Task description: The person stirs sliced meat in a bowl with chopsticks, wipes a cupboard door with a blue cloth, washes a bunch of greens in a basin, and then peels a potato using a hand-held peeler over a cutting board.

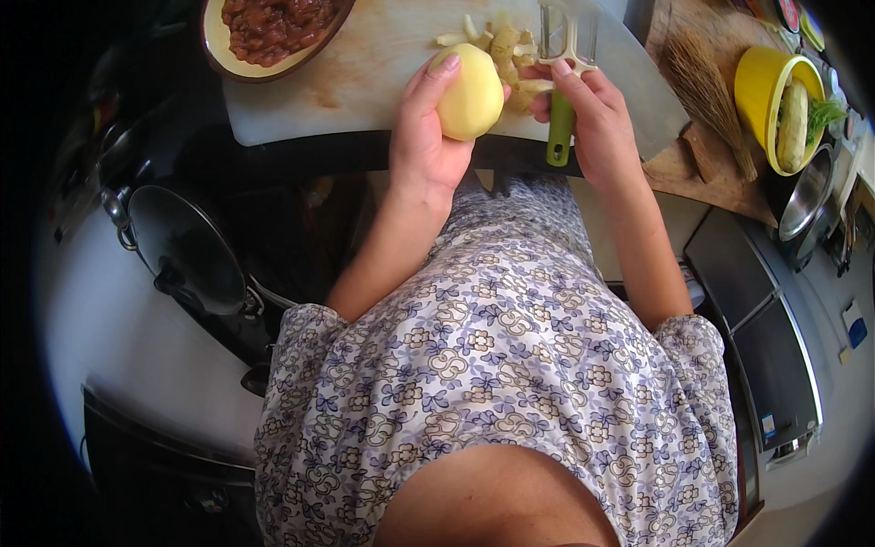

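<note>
My left hand (431,133) grips a peeled potato (472,96), its pale yellow surface smooth on the side facing me. To the right, my right hand (601,116) holds a peeler by its green handle (560,133). The peeler's white head (569,55) points away from me and stands apart from the potato. Beneath and between both hands, a heap of potato peelings (506,51) lies on a white cutting board (355,102). Brownish stains mark the board's left part.
A bowl (215,41) of chopped dark red food stands at the board's upper left. On the right are a wooden board (683,171), a twig brush (707,89), a yellow container (752,89) with a pale vegetable and greens, and a metal bowl (806,195). A lidded pan (184,249) is at left.
</note>
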The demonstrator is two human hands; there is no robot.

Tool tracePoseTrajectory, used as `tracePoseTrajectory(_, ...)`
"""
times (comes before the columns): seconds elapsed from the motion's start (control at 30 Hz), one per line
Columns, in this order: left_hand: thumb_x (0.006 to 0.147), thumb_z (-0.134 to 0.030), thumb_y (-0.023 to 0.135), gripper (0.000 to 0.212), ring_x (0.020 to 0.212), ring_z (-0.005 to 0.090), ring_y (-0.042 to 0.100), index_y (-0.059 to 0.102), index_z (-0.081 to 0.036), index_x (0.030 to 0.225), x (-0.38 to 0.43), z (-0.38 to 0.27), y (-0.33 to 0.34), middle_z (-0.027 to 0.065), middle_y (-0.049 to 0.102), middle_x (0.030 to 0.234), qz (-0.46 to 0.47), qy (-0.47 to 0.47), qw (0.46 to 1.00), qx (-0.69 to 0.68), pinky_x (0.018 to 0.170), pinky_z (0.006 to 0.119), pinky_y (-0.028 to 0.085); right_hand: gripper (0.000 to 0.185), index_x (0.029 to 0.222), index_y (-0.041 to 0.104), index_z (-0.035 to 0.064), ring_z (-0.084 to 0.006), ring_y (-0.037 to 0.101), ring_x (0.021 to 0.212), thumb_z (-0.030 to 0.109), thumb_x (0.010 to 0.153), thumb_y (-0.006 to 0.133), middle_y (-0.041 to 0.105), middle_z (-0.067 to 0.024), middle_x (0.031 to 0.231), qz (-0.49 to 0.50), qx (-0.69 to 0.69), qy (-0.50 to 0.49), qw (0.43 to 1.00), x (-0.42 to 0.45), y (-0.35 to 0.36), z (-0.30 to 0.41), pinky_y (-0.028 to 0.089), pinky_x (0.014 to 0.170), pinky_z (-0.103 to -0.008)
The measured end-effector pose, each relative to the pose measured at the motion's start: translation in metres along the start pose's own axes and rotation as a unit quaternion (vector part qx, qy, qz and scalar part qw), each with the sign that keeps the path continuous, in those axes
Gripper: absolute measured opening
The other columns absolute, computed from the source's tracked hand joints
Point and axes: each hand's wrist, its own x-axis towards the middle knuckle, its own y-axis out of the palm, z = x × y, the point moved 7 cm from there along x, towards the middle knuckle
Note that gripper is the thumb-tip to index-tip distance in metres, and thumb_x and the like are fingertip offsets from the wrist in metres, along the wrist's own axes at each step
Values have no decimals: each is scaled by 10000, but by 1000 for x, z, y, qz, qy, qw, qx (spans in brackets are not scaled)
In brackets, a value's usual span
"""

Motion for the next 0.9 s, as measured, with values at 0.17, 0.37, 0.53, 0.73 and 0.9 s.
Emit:
tracePoseTrajectory(0.17,852,-155,574,250,993,264,573,537,22,1024,4,-2,-8,127,593,989,-38,26,999,1,901,470,470,269,984,564,-1,-126,556,578,257,913,535,637,-54,782,-25,-158,-70,985,-23,3,10,458,537,-249)
tracePoseTrajectory(0.37,853,-202,576,297,974,298,577,515,33,1024,8,0,-9,140,578,981,-52,21,998,-17,919,462,461,193,968,557,71,-260,599,569,159,812,631,600,-84,691,-31,-448,-330,830,-61,45,36,463,474,-348)
tracePoseTrajectory(0.53,867,-220,531,248,787,240,611,540,19,936,5,1,-1,123,601,882,-58,35,997,-32,744,366,513,174,949,551,80,-245,595,562,160,812,621,597,-68,699,-34,-500,-325,802,-59,46,34,459,463,-341)
tracePoseTrajectory(0.73,862,-195,542,219,807,231,605,539,11,937,12,3,-8,111,591,863,-49,28,998,-9,759,390,519,181,934,540,77,-244,586,537,184,812,619,583,-63,679,-31,-527,-339,779,-56,44,29,455,451,-343)
tracePoseTrajectory(0.9,876,-217,526,303,896,311,605,527,46,1026,1,2,-6,186,609,918,-47,26,998,10,804,448,495,178,904,529,59,-268,572,495,216,848,592,566,-92,586,-99,-559,-284,773,-34,21,29,452,447,-365)
